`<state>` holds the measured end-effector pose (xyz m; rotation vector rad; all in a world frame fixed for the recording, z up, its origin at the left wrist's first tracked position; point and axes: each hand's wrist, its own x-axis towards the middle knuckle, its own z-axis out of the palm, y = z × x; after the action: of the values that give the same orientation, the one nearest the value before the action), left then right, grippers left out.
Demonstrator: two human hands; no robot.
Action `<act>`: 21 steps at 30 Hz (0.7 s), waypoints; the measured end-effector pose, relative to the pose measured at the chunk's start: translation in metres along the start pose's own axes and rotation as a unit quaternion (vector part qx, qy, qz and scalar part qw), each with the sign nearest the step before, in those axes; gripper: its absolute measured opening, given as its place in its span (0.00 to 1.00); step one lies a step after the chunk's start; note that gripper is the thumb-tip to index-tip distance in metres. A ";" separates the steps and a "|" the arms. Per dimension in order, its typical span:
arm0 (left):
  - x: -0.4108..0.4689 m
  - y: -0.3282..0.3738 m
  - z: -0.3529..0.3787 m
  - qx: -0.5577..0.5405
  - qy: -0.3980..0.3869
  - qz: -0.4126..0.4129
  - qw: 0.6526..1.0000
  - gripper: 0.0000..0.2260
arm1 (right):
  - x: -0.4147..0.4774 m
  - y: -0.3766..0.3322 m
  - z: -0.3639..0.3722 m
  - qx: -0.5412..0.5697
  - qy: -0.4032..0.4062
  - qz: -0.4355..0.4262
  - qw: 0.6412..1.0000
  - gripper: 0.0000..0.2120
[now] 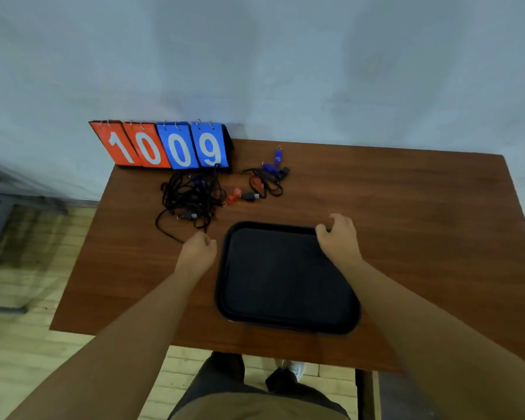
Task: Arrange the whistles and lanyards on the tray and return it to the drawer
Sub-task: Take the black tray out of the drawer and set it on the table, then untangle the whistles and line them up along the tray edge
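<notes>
A black tray (pixel 285 280) lies flat on the brown table (pixel 422 237), near its front edge and with nothing on it. My right hand (pixel 338 237) curls over the tray's far right corner, thumb on the rim. My left hand (pixel 197 253) is a loose fist just left of the tray's far left corner, apart from the rim and with nothing seen in it. Beyond the tray lies a tangle of black lanyards (pixel 191 192). To its right are several whistles: a blue whistle (pixel 278 156), a red whistle (pixel 234 195) and a black whistle (pixel 250 196), some with cords attached.
A flip scoreboard (pixel 164 145) reading 1009 stands at the table's far left corner against the grey wall. The right part of the table is bare wood. Wooden floor shows to the left, my legs and shoes below the front edge. No drawer is in view.
</notes>
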<state>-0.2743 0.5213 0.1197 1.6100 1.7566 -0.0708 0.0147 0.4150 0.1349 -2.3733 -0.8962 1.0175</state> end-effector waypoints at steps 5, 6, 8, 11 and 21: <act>0.041 0.022 -0.035 0.019 0.021 0.064 0.998 0.11 | 0.018 -0.056 0.029 0.003 -0.018 -0.025 1.000 0.25; 0.051 0.026 -0.040 0.022 0.020 0.076 0.997 0.11 | 0.022 -0.064 0.036 0.001 -0.017 -0.030 0.999 0.25; 0.071 0.033 -0.045 0.025 0.013 0.096 0.995 0.09 | 0.032 -0.079 0.050 -0.011 -0.017 -0.032 0.999 0.25; 0.102 0.041 -0.043 0.029 0.005 0.142 0.989 0.07 | 0.048 -0.101 0.070 -0.039 -0.022 -0.053 0.998 0.23; 0.169 0.050 -0.001 0.083 -0.017 0.257 0.963 0.13 | 0.099 -0.126 0.131 -0.139 -0.011 -0.150 0.979 0.19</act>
<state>-0.2208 0.6741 0.0501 2.1275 1.2849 0.0029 -0.0816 0.5880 0.0739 -2.3458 -1.4367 0.8441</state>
